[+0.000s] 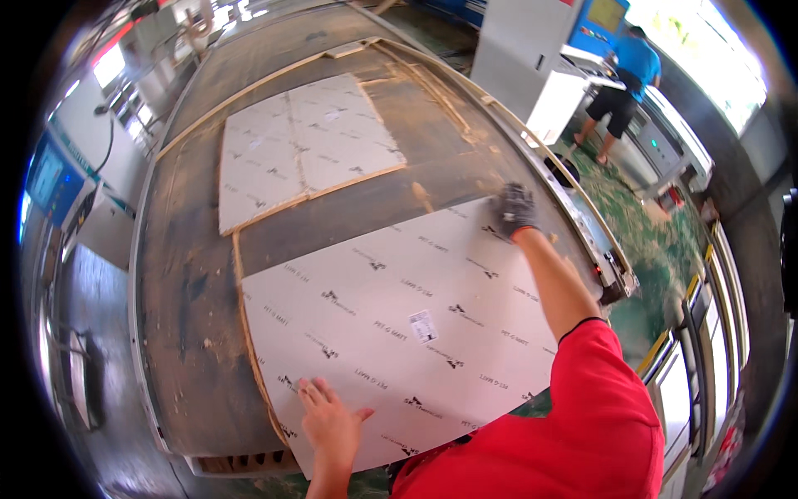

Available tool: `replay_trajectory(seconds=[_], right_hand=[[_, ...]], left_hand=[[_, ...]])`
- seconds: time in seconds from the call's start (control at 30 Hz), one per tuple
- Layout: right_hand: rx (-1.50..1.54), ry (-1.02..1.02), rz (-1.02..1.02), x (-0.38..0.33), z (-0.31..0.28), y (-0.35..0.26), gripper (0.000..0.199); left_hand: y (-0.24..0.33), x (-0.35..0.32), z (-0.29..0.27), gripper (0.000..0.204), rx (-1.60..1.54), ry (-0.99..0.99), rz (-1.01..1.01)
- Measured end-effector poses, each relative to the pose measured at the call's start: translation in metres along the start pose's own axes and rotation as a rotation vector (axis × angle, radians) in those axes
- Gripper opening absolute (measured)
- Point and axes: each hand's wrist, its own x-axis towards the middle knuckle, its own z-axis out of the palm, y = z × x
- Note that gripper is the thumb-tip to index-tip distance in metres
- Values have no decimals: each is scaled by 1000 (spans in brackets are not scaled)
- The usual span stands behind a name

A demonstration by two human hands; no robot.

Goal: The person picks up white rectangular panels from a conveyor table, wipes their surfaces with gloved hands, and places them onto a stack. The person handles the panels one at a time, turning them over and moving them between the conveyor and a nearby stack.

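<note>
1 white panel (pixel 465 366) on machine bed (pixel 191 333), near edge overhanging. Left hand (pixel 330 420) flat on it, fingers spread; gloved right hand (pixel 514 209) at far-right corner, grip unclear. 2 smaller panels (pixel 258 162) beyond gap.

A smooth, pale panel (pixel 374 287) with a satin, plastic-looking face lies at the near edge of the worktable (pixel 187 349), a paper label (pixel 423 327) flat on it. The worktable looks matt, scuffed and dusty; a metal-looking rail (pixel 586 223) trims its right edge. The knitted cloth glove (pixel 517 209) is rough; the cloth sleeve (pixel 598 374), matt.
</note>
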Motion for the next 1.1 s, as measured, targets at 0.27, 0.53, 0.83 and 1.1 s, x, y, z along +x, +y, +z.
replay_trajectory(seconds=[0.27,0.53,0.83,1.1], right_hand=[[87,-337,-183,-13,-68,-35,65],[202,195,-196,25,-10,87,62],[284,28,-447,-57,27,111,77],[300,-69,-526,-102,8,131,78]], left_hand=[[12,-7,-6,108,36,-39,-52],[23,-1,-4,108,52,-60,-77],[28,-1,-5,105,72,-93,-136],[30,-2,-1,106,41,-101,-158]])
